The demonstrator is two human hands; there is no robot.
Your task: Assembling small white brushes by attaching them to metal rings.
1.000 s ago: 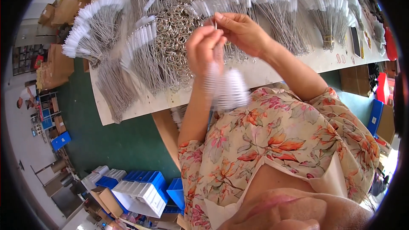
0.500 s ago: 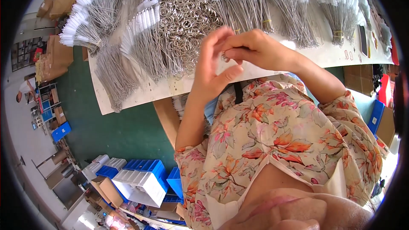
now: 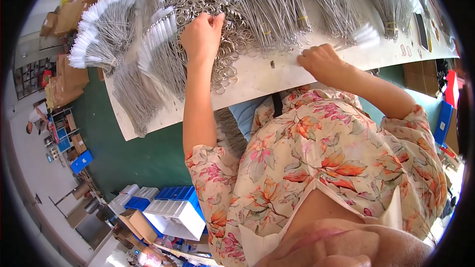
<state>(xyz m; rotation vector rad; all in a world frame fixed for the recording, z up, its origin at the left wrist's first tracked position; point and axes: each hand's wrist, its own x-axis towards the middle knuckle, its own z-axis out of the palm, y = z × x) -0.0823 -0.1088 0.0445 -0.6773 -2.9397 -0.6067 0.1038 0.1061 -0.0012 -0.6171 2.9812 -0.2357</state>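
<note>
My left hand [image 3: 202,39] is closed in a pinch at the pile of shiny metal split rings [image 3: 230,44], its fingertips on a ring there. Farther right, near the table's front edge, my right hand [image 3: 322,63] is closed low over the tabletop. Thin wire stems run out from behind it to a small cluster of white-bristled wire brushes [image 3: 365,35], slightly blurred; its fingers appear curled round their looped ends, though the grip itself is partly hidden. Bundles of similar brushes [image 3: 277,10] lie just beyond, bristles pointing away from me.
More brush bundles [image 3: 106,29] fan out at the left of the white table [image 3: 163,116], with another bundle [image 3: 388,0] at the right. A dark phone-like slab [image 3: 421,31] lies near the right end. Blue and white crates [image 3: 170,212] stand on the green floor [image 3: 123,158].
My hands were together over the front of the table, fingering a ring. Now they are apart: the left has reached to the ring pile, the right has moved right, with brushes beside it.
</note>
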